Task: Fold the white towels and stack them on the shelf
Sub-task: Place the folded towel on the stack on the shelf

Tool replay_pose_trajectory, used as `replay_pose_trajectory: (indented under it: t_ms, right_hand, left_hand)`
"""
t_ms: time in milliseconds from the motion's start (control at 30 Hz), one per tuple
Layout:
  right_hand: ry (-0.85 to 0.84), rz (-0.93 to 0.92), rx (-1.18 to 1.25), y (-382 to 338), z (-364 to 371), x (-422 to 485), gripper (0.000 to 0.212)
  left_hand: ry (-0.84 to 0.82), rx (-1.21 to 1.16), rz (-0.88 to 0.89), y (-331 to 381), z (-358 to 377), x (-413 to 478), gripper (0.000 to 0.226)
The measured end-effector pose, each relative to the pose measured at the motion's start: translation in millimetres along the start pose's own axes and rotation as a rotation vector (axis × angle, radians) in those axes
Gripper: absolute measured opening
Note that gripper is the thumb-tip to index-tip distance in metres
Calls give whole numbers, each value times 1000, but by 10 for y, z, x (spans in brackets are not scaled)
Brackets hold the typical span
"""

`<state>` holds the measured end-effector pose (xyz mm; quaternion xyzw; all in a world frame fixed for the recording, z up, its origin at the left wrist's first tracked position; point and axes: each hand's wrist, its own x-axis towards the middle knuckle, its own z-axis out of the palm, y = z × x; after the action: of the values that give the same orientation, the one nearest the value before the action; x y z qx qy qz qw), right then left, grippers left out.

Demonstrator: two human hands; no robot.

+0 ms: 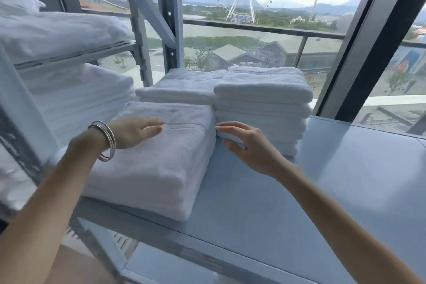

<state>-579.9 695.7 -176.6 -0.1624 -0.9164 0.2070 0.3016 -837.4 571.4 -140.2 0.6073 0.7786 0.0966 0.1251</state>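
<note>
A folded white towel point(159, 159) lies on the pale blue shelf point(345, 180) at the front left. My left hand point(136, 130), bangles on its wrist, rests flat on the towel's top with straight fingers. My right hand point(244, 140) touches the towel's right side in the gap beside a tall stack of folded towels point(262, 104); its fingers are loosely bent and grip nothing that I can see. A lower pile of folded towels point(182, 86) sits behind the front one.
More white towels fill the neighbouring rack at the left point(76, 97) and its upper shelf point(55, 32). A grey upright post point(169, 18) stands behind the piles. A large window with a dark frame point(368, 37) backs the shelf.
</note>
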Motion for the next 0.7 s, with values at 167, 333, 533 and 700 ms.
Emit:
replay_pose_trajectory:
  t_ms: [167,333,533,700]
  right_hand:
    - [-114,-94,-5,-478,627,240,38]
    - [-29,137,-50,-544,648,170,38]
    - [53,222,-228,-992,562,197,22]
    - [-271,255,-246,-1137,694,165,31]
  left_hand:
    - [49,68,-10,-163,323,-211,47]
    - [113,160,-218,-620,271,-350,48]
    - [229,170,-152,-489,291,-560,46]
    - [9,169,-131,-438,368,-410,55]
